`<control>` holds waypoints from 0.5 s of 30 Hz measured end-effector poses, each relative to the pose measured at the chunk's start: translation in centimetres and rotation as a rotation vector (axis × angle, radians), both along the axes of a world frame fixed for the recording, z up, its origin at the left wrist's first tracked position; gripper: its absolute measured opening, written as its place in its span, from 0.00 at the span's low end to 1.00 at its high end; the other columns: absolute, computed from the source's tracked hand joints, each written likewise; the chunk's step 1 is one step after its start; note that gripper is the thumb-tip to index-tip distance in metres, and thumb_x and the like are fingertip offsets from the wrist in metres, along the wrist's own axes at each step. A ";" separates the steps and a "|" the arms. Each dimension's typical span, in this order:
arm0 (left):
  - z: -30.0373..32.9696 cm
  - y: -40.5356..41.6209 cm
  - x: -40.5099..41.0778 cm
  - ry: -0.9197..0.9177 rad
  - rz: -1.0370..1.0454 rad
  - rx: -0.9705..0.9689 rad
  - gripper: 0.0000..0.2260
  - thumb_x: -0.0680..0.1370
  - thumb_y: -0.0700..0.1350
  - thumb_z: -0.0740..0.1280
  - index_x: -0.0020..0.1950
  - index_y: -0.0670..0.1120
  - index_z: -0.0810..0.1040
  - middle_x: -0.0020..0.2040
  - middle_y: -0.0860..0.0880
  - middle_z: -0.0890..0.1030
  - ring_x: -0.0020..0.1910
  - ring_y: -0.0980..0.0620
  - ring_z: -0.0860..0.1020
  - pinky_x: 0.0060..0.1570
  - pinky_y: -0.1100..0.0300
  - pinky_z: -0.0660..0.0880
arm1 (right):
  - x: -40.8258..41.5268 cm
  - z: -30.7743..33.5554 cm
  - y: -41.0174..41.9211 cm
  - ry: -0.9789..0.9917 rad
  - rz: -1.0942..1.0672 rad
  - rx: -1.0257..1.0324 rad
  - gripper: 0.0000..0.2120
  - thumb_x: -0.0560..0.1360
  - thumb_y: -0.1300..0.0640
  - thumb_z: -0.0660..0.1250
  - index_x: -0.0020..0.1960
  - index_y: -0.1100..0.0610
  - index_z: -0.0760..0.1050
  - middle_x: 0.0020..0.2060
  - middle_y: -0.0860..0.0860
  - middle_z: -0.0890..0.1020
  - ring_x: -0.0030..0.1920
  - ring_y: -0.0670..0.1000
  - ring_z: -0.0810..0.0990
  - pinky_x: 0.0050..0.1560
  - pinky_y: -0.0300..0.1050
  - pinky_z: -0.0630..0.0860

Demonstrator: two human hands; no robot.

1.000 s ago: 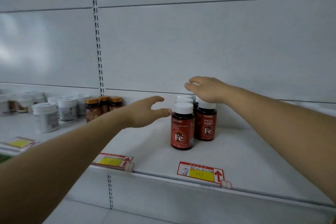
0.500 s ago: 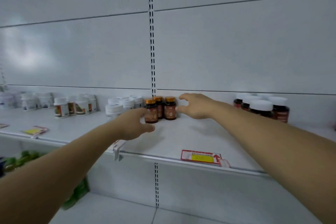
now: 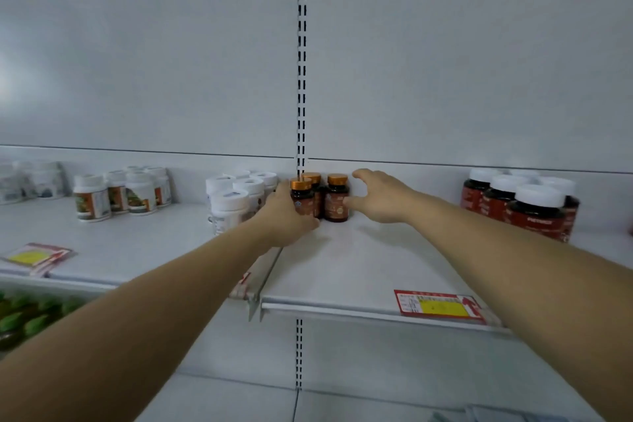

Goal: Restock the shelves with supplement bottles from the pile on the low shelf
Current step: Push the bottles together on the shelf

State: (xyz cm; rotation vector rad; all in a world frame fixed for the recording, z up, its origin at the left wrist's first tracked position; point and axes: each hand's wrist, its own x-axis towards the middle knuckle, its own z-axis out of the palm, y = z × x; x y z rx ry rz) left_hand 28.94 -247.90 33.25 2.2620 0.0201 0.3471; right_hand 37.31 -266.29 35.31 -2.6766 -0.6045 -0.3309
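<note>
1. Shelf (image 3: 342, 264): a white shelf runs across the view. A slotted upright (image 3: 301, 79) divides the back panel above it. A red-and-yellow price tag (image 3: 440, 307) sits on the near right edge.
2. Red bottles (image 3: 527, 207): a cluster with white caps stands at the far right of the shelf, well apart from both hands.
3. White jars (image 3: 236, 199): a group stands left of centre, just beside the left hand. More white bottles with coloured labels (image 3: 118, 193) stand further left.
4. Amber bottles (image 3: 320, 197): three small supplement bottles with orange caps stand upright at the far centre of the shelf, near the back panel, touching or almost touching one another.
5. Left hand (image 3: 286, 216): it rests against the left side of the amber bottles, with the thumb lying along the shelf in front of them. Whether the fingers wrap behind the leftmost bottle cannot be told.
6. Right hand (image 3: 380, 197): it is open, fingers spread, with the thumb tip at the side of the rightmost amber bottle.
7. Step in hand, as judged: squaring up the amber group between both hands.
8. Next move, as judged: press both sides evenly and low to avoid tipping the narrow bottles.
</note>
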 end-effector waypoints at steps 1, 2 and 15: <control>0.0 -0.1 0.6 0.012 0.019 -0.003 0.32 0.71 0.44 0.73 0.69 0.45 0.60 0.62 0.46 0.72 0.59 0.47 0.72 0.59 0.52 0.72 | 0.7 0.0 0.4 0.002 0.015 0.004 0.33 0.74 0.41 0.65 0.72 0.54 0.61 0.69 0.57 0.67 0.65 0.58 0.69 0.55 0.47 0.66; -0.1 -0.1 1.3 0.027 0.040 -0.001 0.34 0.71 0.43 0.72 0.70 0.44 0.58 0.63 0.44 0.72 0.61 0.45 0.72 0.61 0.50 0.72 | 1.4 0.0 0.7 0.008 0.029 0.008 0.32 0.74 0.42 0.66 0.72 0.54 0.61 0.69 0.57 0.66 0.65 0.58 0.69 0.55 0.47 0.67; -0.7 0.2 7.3 0.025 0.033 -0.285 0.31 0.69 0.33 0.68 0.67 0.51 0.62 0.51 0.49 0.74 0.51 0.49 0.74 0.52 0.52 0.75 | 6.3 -0.8 3.0 -0.032 0.095 0.006 0.23 0.75 0.50 0.67 0.68 0.51 0.66 0.57 0.53 0.66 0.50 0.54 0.71 0.50 0.44 0.67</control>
